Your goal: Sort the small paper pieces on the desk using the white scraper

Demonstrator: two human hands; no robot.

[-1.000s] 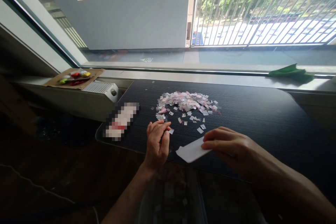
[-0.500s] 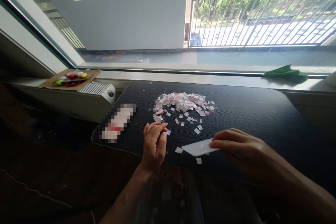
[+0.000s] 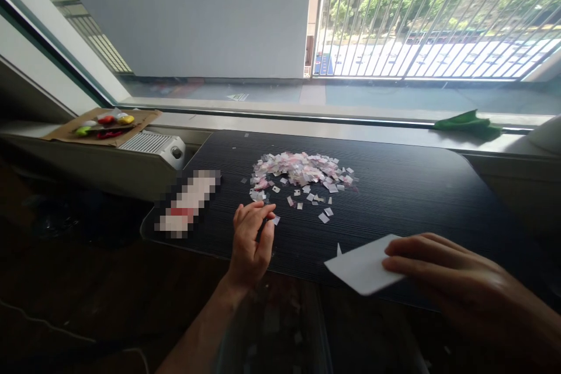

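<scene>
My right hand (image 3: 438, 272) pinches a stiff white card (image 3: 366, 266) between thumb and fingers, over the front edge of the dark table (image 3: 394, 181). A small pale sliver (image 3: 339, 250) shows just behind the card's upper edge. My left hand (image 3: 252, 236) hovers at or rests on the front of the table, fingers loosely bent and apart, with nothing seen in it. One small paper square (image 3: 276, 220) lies beside its fingertips. Farther back spreads a heap of small white and pinkish paper pieces (image 3: 302, 168), with several loose squares in front of it.
A blurred-out pale item with a red band (image 3: 188, 204) lies at the table's left end. On the sill are a cardboard sheet (image 3: 144, 118) with colourful small things and a green crumpled piece (image 3: 464, 121). Below the front edge, a see-through container (image 3: 280, 333) appears dimly.
My right hand has drawn the card rightward and towards me. Two paper squares by the front edge no longer show on the table. My left hand has hardly moved.
</scene>
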